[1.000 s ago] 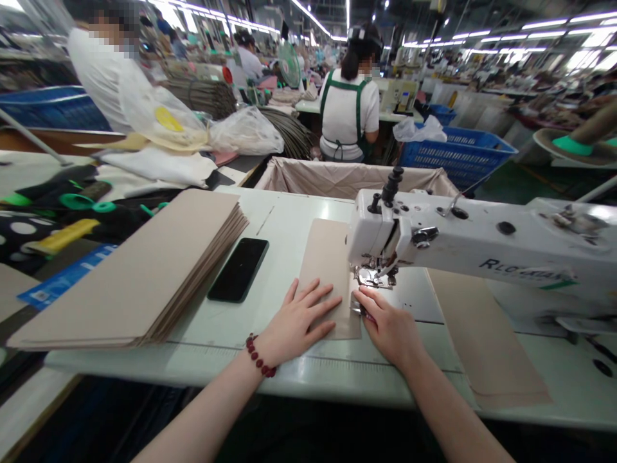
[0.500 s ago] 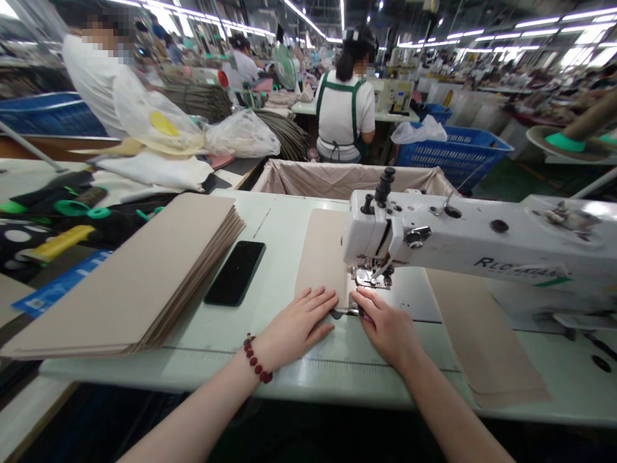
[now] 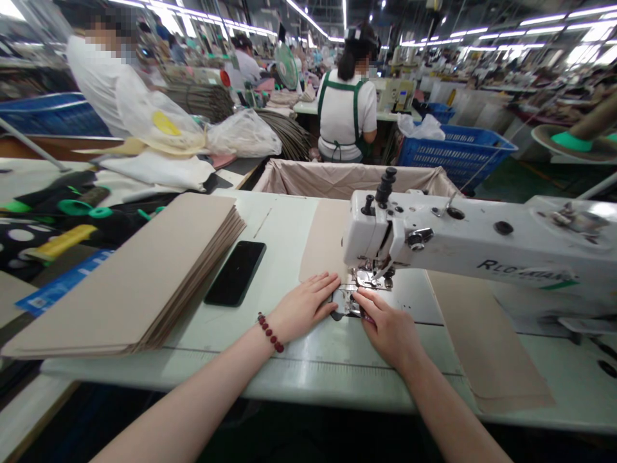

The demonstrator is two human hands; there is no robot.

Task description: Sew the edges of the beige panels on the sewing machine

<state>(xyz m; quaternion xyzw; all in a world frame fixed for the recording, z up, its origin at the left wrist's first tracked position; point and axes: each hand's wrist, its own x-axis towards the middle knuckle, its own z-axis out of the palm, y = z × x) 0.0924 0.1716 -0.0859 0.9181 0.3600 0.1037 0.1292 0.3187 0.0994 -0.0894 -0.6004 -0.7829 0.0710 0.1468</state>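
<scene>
From here my left hand lies flat and open, palm down on the white laminate sewing table, holding nothing, its fingertips at the lower edge of a beige panel, a stiff, smooth sheet with a rounded end, card or fibreboard by the look. The panel runs away from me, its near end beside the presser foot. My right hand sits just to the right with its fingers curled in toward the polished steel plate under the foot; whether those fingers pinch anything, I cannot tell. Above them juts the glossy white cast head of the long-arm sewing machine, with dark knobs on top. A red bead bracelet circles my left wrist. Left of that hand lies a black smartphone, face up, and beyond it a thick, squared stack of matching beige panels, its layered edges showing. To the right of my right hand, a flat beige sheet lies under the machine's arm. Straight ahead stands a bin lined with beige fabric, and past it a co-worker in a green apron sits beside a blue plastic crate.
</scene>
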